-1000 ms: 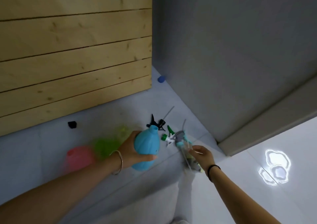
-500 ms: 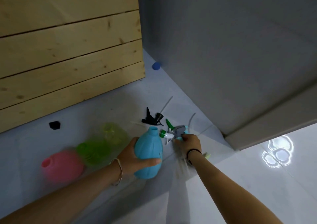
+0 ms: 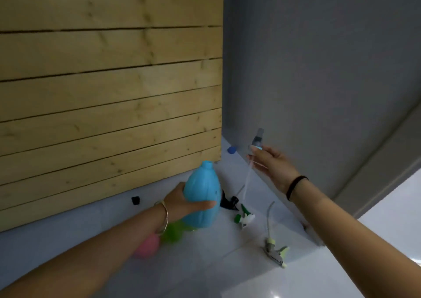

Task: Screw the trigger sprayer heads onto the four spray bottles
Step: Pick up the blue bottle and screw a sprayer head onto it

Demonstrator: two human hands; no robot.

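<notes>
Head view, left hand (image 3: 181,203) gripping bottle (image 3: 201,192), right hand (image 3: 274,166) pinching sprayer (image 3: 257,140)

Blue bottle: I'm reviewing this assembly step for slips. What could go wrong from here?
1. The right hand holds the head only at its fingertips, so it could slip or twist out on the way over.
2. Its long tube dangles off to the side of the blue bottle and may miss the narrow neck or bend on entry.
3. The left hand grips the bottle in the air, unsupported, so it may turn during screwing.
</notes>
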